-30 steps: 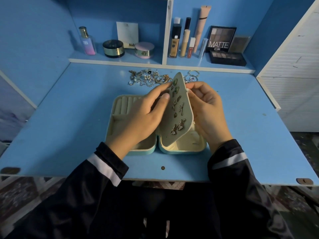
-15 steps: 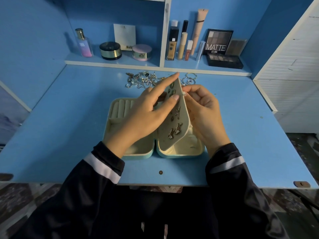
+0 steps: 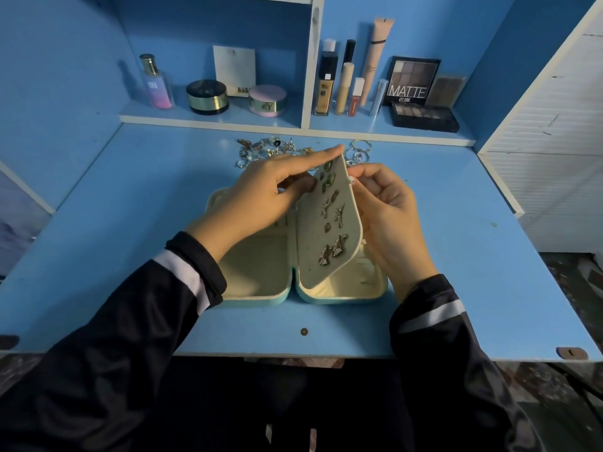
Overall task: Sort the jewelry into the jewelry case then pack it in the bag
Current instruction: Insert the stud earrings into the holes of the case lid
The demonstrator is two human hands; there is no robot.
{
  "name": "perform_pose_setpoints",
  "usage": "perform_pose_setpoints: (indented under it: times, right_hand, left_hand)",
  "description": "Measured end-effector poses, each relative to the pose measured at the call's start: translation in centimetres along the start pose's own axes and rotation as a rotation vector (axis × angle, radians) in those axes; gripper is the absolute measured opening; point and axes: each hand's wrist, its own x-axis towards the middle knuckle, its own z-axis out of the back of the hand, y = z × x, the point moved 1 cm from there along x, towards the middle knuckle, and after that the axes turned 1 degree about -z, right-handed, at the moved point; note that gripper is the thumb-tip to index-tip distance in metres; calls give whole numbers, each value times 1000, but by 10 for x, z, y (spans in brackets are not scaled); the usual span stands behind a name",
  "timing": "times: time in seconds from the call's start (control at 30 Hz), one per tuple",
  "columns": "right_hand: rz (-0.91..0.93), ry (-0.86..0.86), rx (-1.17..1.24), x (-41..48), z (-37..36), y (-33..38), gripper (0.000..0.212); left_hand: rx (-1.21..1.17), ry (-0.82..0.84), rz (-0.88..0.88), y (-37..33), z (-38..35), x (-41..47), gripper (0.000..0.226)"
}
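Two hands meet at the cream padded earring flap (image 3: 329, 252), standing upright from the open mint-green jewelry case (image 3: 257, 299) on the blue desk (image 3: 130, 223). Your left hand (image 3: 261, 197) lays its index finger along the flap's top, the other fingers curled against its studded face; your right hand (image 3: 388, 216) pinches a small white piece (image 3: 351, 180) at its back edge. The loose metal jewelry (image 3: 267, 148) lies just beyond the case.

One head-worn wide-angle camera looks forward and down, close over the surface (image 3: 130, 223), shelf (image 3: 212, 120) at twelve o'clock.
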Motion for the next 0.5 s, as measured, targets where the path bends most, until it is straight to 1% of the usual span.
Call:
perform_pose_setpoints:
  times: [0.13,0.37,0.5]
  right_hand:
    - [-4,4,5,-1,-1,1,20]
    - [-16,1,12,0,-1,-1,7]
    - [-17,-4,14,0,-1,0,7]
  left_hand:
    - [-36,-67,-33,4,-2,3,54]
    - [-181,-68,44,12,-4,8,52]
    - [-235,-42,60,13,-4,10,56]
